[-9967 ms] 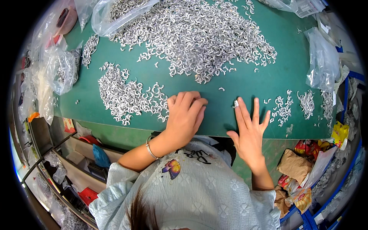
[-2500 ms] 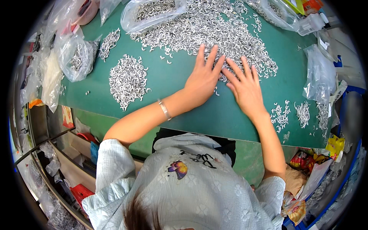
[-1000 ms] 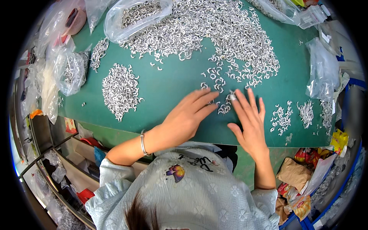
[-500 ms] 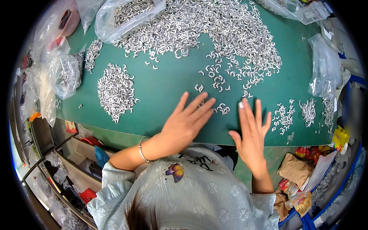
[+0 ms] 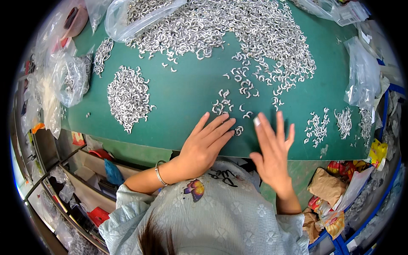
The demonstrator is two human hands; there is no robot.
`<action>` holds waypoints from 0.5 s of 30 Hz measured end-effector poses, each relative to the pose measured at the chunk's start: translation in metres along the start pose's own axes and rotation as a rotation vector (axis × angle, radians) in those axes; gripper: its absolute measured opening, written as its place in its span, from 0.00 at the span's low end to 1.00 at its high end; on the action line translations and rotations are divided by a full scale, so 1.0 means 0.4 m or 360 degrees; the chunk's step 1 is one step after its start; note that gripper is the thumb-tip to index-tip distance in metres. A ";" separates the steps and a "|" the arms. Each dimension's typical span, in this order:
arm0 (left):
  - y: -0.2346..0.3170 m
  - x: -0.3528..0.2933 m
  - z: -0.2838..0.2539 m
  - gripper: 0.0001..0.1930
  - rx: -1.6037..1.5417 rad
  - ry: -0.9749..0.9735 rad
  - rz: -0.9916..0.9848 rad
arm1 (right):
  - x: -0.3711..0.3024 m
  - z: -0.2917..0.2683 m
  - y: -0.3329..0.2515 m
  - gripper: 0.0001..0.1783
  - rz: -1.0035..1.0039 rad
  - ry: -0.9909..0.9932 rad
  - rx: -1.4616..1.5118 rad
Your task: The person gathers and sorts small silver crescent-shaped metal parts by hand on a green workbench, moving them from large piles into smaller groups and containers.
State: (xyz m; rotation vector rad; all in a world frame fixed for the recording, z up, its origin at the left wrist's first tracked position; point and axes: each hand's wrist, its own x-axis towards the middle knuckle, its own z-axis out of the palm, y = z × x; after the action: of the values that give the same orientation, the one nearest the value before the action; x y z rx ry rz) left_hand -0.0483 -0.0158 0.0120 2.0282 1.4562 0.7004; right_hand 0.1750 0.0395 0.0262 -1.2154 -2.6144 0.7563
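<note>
Small curved silvery metal pieces lie in loose clusters on the green table. My left hand is flat over the table's near edge, fingers stretched out, with nothing seen in it. Just right of its fingertips sit a few curved pieces. My right hand hovers or rests near the same edge, fingers spread and thumb apart, holding nothing visible; whether it touches the table I cannot tell. A white covering shows on one of its fingertips. A large heap of the pieces spreads across the far side.
A separate pile lies on the left. Smaller piles sit at right. Clear plastic bags line both sides, and one lies open on the heap. Below the table, a brown paper bag stands right and shelves left.
Both hands have drawn slightly toward me, the right one also a little leftward. Pieces near my left fingertips now lie uncovered, and the small cluster between my hands has shifted.
</note>
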 end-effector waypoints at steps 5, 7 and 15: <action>-0.006 -0.007 0.012 0.22 0.0012 0.0104 0.0062 | -0.008 0.017 -0.021 0.38 -0.0023 -0.0205 -0.0065; -0.008 -0.010 0.010 0.21 0.0033 0.0160 0.0058 | -0.021 0.008 -0.022 0.37 0.0026 -0.0200 -0.0065; -0.013 -0.017 0.033 0.20 0.0048 0.0059 0.0258 | 0.017 0.013 -0.008 0.39 0.0111 -0.0119 -0.0212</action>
State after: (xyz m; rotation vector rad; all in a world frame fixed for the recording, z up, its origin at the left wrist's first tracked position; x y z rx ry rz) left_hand -0.0448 -0.0227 -0.0019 2.1854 1.3404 0.7898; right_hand 0.1665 0.0410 0.0230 -1.3456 -2.7349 0.6605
